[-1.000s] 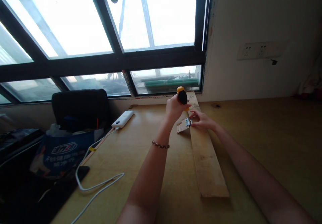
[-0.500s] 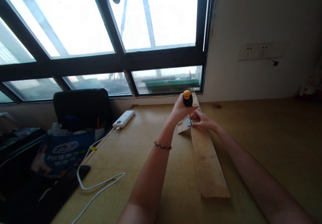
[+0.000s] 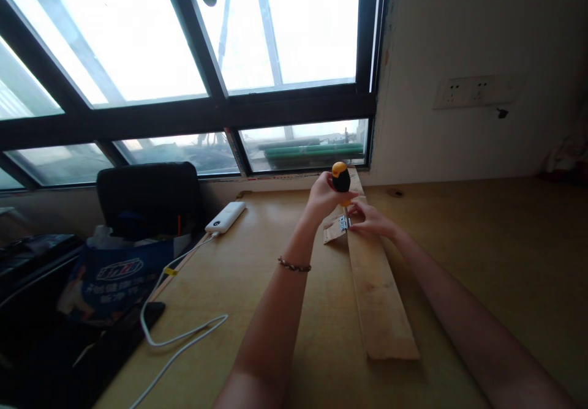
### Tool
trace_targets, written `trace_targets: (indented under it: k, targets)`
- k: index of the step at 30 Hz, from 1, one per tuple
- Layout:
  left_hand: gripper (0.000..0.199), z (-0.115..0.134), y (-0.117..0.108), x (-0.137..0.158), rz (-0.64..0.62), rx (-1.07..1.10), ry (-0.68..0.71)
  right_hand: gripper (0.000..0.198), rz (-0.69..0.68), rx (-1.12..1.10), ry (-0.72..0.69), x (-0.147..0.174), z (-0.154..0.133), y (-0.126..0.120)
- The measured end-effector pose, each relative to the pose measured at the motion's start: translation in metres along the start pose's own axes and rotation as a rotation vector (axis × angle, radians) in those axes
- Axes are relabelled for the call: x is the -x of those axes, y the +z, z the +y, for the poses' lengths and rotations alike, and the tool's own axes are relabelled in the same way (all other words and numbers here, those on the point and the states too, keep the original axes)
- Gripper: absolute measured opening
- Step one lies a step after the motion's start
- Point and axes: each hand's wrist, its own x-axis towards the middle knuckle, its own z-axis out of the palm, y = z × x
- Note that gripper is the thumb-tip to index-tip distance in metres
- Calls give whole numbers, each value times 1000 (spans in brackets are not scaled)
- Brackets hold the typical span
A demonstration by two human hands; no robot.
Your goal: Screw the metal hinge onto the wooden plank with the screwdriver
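My left hand [image 3: 324, 198] is closed around the black and yellow handle of a screwdriver [image 3: 340, 179]. The tool stands nearly upright, its shaft running down to a small metal hinge [image 3: 343, 222]. That hinge lies across a long wooden board [image 3: 381, 292] and a short wooden piece [image 3: 334, 232] on the board's left side. On the right of the shaft, my right hand [image 3: 369, 219] has thumb and fingers curled in at the hinge and the screwdriver's lower end. Whether a screw sits under the tip is too small to tell.
A white power bank [image 3: 226, 217] lies on the wooden table [image 3: 257, 262], with a white cable [image 3: 184, 343] trailing toward the front edge. Left of the table stand a black chair [image 3: 149, 191] and a blue bag [image 3: 119, 277]. Window and wall border the far side.
My left hand and the screwdriver handle have shifted slightly left and the handle leans a little. My right hand, the hinge and the board stay nearly where they were.
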Motion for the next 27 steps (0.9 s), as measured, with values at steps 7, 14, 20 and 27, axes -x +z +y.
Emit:
trace_targets:
  k: [7,14,20,27]
  targets:
    - [41,0,0,-2,-242,147,53,63,-11,11,0,0,-2,-1]
    - [36,-9,11,-2,-189,81,103,63,-4,4,-8,0,-2,-1]
    - [55,-3,12,3,-214,21,70,45,-11,-17,13,0,-4,0]
    - [67,-8,8,0,-202,150,0,52,-21,-53,15,1,-6,-1]
